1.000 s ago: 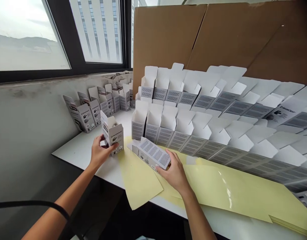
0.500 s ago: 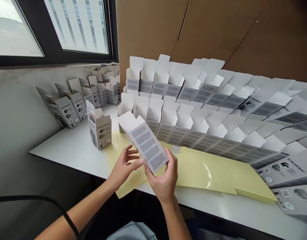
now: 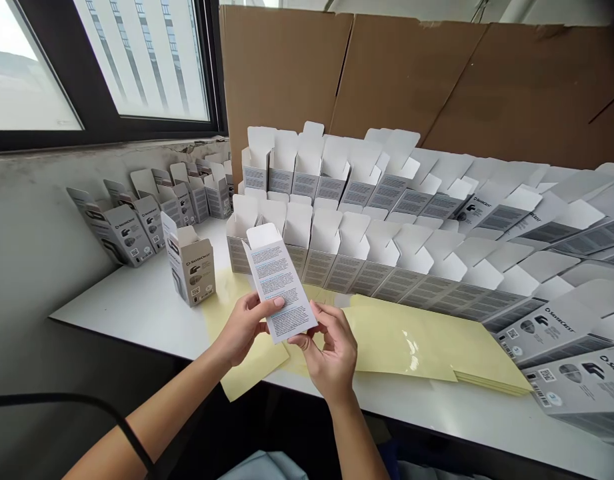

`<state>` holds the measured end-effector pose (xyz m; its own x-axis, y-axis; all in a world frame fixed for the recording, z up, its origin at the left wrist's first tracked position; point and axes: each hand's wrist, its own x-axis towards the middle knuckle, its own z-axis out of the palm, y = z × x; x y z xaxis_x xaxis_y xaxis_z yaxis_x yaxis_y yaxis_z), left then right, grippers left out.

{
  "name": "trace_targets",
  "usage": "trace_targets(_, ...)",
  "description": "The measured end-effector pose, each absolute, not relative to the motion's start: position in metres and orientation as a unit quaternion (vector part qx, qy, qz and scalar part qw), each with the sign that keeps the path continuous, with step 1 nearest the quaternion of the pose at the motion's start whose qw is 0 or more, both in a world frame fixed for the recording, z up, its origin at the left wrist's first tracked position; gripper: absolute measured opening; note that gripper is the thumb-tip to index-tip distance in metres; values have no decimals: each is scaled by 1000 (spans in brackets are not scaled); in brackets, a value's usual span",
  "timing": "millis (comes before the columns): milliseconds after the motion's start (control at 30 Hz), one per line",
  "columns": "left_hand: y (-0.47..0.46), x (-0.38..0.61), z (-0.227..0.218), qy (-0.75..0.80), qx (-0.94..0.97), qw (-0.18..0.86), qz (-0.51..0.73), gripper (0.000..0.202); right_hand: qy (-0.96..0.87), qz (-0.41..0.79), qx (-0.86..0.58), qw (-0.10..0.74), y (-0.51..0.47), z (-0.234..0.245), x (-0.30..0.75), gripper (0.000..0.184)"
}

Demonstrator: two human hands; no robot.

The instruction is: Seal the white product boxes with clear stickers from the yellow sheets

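**Two hands hold a flattened carton over the desk's front edge**

A person's left hand (image 3: 241, 327) and right hand (image 3: 331, 353) hold one flat carton (image 3: 281, 283) upright in the air, printed side toward the camera and top flap up. It is above the front edge of the white desk (image 3: 137, 307), toward its left end. The left thumb and fingers are closed on the carton's lower left edge. The right fingertips pinch its lower right corner, with the other fingers loosely curled.

Judging from this, squeezing along the side creases, not the printed face, would keep the panels unbent.

One erected box (image 3: 191, 267) stands near the left front corner, beside yellow sheets (image 3: 411, 340). Rows of open cartons (image 3: 367, 253) fill the back.
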<state>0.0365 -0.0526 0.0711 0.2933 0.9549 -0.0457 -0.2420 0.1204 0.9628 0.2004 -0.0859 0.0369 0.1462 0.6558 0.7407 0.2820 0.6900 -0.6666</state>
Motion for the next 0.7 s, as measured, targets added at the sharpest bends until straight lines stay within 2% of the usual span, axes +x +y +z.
trace_targets(233, -48, 37, 74, 389, 486, 616, 483, 46, -558, 273, -365, 693, -88, 35, 186, 34)
trace_targets(433, -43, 36, 71, 385, 488, 601, 502, 43, -548, 301, -369, 688, -82, 36, 176, 42)
trace_targets(600, -35, 36, 63, 385, 484, 607, 500, 43, -521, 286, -377, 711, -72, 32, 182, 15)
trace_targets(700, -31, 36, 58, 388, 480, 609, 497, 45, -515, 263, -401, 710, -68, 27, 183, 10)
